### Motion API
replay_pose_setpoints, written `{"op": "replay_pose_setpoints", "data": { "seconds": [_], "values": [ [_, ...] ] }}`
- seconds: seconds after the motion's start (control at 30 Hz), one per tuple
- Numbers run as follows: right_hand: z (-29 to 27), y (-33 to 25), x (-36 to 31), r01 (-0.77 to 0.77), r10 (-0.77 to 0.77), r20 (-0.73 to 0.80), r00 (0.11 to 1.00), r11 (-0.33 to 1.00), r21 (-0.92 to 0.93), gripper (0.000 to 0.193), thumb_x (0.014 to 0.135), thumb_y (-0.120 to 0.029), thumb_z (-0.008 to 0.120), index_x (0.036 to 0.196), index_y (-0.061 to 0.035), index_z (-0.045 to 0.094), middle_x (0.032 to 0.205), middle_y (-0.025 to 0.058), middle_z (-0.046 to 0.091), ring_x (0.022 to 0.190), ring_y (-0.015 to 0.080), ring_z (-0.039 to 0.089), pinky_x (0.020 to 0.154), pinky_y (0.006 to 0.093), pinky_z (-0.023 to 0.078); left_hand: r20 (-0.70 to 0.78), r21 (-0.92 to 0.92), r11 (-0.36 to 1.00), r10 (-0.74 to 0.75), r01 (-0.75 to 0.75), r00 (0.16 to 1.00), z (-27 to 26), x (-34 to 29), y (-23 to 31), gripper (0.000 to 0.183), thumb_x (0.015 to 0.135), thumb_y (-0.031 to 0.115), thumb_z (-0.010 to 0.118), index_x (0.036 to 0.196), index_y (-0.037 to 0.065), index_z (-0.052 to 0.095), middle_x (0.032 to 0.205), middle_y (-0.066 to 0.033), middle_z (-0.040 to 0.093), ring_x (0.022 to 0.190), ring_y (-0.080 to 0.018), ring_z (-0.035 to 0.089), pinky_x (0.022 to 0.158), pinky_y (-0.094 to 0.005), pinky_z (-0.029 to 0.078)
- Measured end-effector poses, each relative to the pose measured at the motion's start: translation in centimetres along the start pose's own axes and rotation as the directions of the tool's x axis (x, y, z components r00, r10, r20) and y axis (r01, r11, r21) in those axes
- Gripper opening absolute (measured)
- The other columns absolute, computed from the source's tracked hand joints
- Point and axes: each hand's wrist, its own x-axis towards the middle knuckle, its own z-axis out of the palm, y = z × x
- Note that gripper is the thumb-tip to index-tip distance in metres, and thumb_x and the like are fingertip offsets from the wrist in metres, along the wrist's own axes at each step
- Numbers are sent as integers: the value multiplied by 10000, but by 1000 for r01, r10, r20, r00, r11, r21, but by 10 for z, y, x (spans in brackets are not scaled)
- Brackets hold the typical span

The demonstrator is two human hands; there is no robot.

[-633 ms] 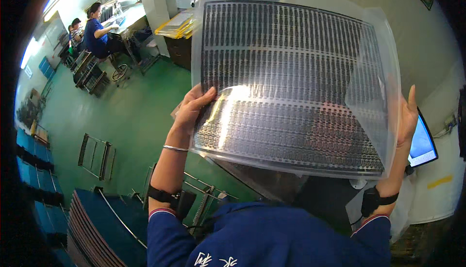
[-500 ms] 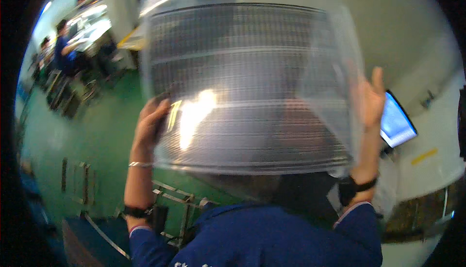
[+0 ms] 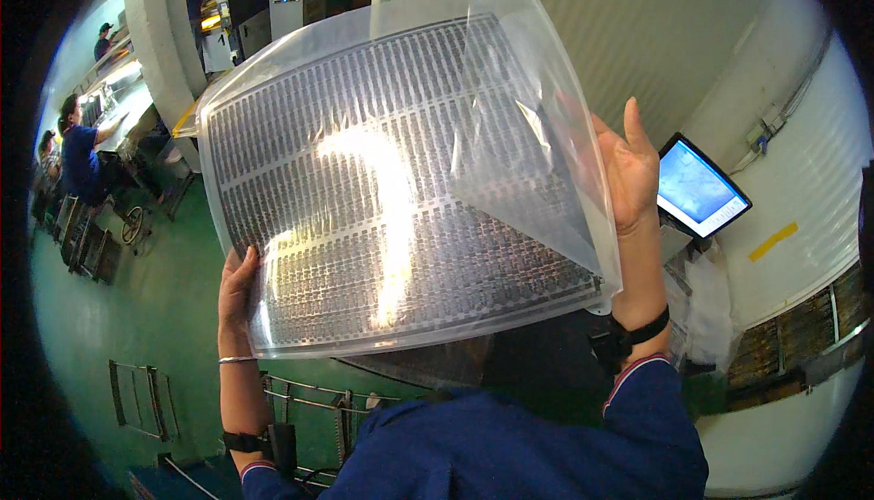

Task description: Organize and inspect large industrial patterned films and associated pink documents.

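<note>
In front of me, a large patterned sheet (image 3: 328,172) with rows of small dark marks is held up, tilted and slightly bowed. Clear plastic film (image 3: 523,145) covers it, with a folded flap across its right part and glare down the middle. My left hand (image 3: 237,286) grips the lower left edge, thumb on the front and fingers behind. At the right edge, my right hand (image 3: 628,177) supports the sheet; its thumb points up, apart from the film, while its other fingers are partly hidden behind.
A lit monitor (image 3: 701,186) stands just right of my right hand. Below the sheet are a dark surface (image 3: 546,363) and metal racks (image 3: 137,400) on the green floor. Several people work at benches on the far left, beside a pale pillar (image 3: 164,27).
The sheet has shifted left and tilted, its right side now higher. Both hands have moved left with it, and the view has turned somewhat to the right.
</note>
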Motion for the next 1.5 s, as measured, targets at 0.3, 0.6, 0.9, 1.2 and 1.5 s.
{"op": "replay_pose_setpoints", "data": {
  "seconds": [0.3, 0.6, 0.9, 1.2, 1.5],
  "values": [
    [-1, 0, 3, 0, 1, 5, 1000, 999, -41, 757, 871, -547, 411, 1302, 69, 321, 1277, 209, 443, 1166, 290, 453, 991, 381, 351, -41, 32, 999, -5, 6, 999, -1, -3, 2, 386, 891, 149, 510, 1233, -8, 424, 1131, -89, 561, 965, -166, 576, 825, -273, 469],
    [0, -3, 2, -10, 9, 54, 998, 1000, 25, 729, 884, -496, 436, 1317, 71, 287, 1293, 238, 408, 1196, 314, 425, 1001, 417, 358, -14, -11, 1000, -10, 10, 1000, -5, -3, 0, 393, 882, 143, 531, 1232, -4, 429, 1129, -90, 562, 963, -169, 578, 837, -281, 471],
    [-6, -3, 0, -35, 29, 76, 997, 996, 77, 718, 890, -487, 429, 1315, 74, 288, 1298, 239, 403, 1193, 321, 427, 999, 424, 355, -37, 19, 999, -47, 48, 998, -5, -6, 0, 419, 884, 153, 531, 1254, 0, 406, 1159, -99, 544, 990, -170, 566, 856, -281, 457],
    [-4, -2, 5, -35, 34, 47, 998, 999, 27, 722, 880, -493, 442, 1309, 72, 308, 1281, 249, 417, 1179, 327, 440, 987, 422, 367, -17, 15, 999, -44, 44, 999, -17, -2, -5, 423, 885, 149, 533, 1256, -2, 400, 1156, -89, 544, 992, -165, 562, 861, -288, 453],
    [-1, 7, 11, -18, 18, 19, 1000, 1000, -26, 715, 871, -483, 465, 1286, 82, 326, 1237, 248, 454, 1128, 317, 486, 964, 405, 395, -40, 25, 997, -69, 70, 997, -21, -4, -6, 385, 883, 145, 533, 1223, -1, 427, 1096, -92, 571, 977, -165, 567, 839, -289, 463]
  ]
}}
